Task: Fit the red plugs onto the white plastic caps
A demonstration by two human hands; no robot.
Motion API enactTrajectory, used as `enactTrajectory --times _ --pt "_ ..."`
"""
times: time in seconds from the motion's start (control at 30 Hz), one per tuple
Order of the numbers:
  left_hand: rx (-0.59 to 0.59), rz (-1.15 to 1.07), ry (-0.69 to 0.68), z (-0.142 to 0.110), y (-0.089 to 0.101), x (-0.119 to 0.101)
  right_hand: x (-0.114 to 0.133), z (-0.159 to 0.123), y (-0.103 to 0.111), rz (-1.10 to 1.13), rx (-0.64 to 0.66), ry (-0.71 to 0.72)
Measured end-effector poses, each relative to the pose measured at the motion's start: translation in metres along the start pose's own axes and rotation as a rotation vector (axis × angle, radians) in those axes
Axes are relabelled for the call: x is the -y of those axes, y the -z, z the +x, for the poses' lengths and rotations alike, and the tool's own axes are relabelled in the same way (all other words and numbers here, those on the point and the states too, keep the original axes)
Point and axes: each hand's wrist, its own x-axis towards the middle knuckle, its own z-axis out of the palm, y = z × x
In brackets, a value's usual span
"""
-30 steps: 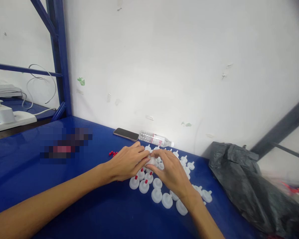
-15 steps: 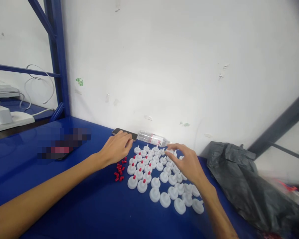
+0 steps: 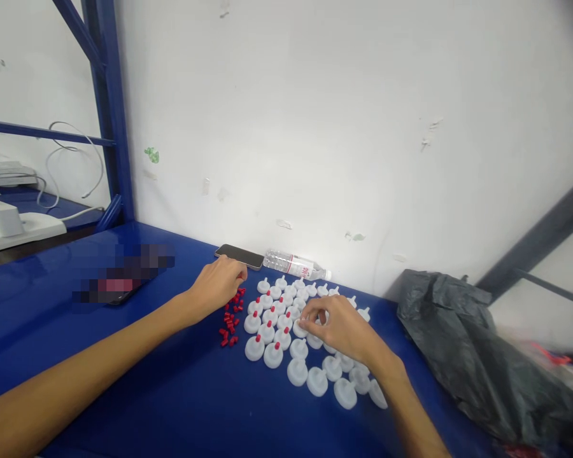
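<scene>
Several white plastic caps (image 3: 310,362) stand in rows on the blue table (image 3: 172,401); those at the left of the group carry red tips (image 3: 268,334). A heap of small red plugs (image 3: 230,321) lies just left of them. My left hand (image 3: 216,284) rests over the far end of that heap, fingers curled down onto the plugs. My right hand (image 3: 340,331) lies over the middle of the rows, its fingertips pinching one white cap (image 3: 300,329).
A phone (image 3: 239,256) and a lying water bottle (image 3: 293,264) sit against the white wall. A crumpled black plastic bag (image 3: 468,356) fills the right side. A blue rack post (image 3: 109,108) and a power strip with cables (image 3: 23,226) stand at the left.
My hands have parted from the cap they worked on together. The left one went left to the red plugs; the right one reached back, then came down on a cap in the middle.
</scene>
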Motion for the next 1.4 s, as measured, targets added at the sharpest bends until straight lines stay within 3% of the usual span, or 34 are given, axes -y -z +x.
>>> enactTrajectory --times 0.17,0.37,0.67,0.83,0.97,1.1,1.23,1.4 --pt "0.115 0.047 0.018 0.0 0.003 0.001 -0.001 0.002 -0.003 -0.003 0.016 0.006" --pt "0.17 0.062 0.057 -0.003 0.004 -0.002 0.003 -0.002 -0.003 0.014 -0.045 0.064" --pt "0.241 0.071 0.102 0.0 0.003 -0.004 0.012 0.001 -0.015 0.03 0.065 0.136" --pt "0.153 0.071 0.091 -0.001 0.004 -0.006 0.007 0.001 -0.013 0.034 -0.126 0.148" --pt "-0.029 0.024 -0.014 -0.003 0.006 -0.015 0.004 0.003 -0.015 0.054 -0.236 0.157" --pt "-0.164 -0.058 -0.232 -0.01 0.007 -0.025 0.008 0.005 -0.021 0.067 -0.265 0.194" --pt "-0.177 -0.111 -0.443 -0.02 0.004 -0.035 0.018 0.004 -0.028 0.074 -0.299 0.224" --pt "-0.148 -0.133 -0.553 -0.027 -0.005 -0.044 0.03 0.001 -0.032 0.092 -0.326 0.267"
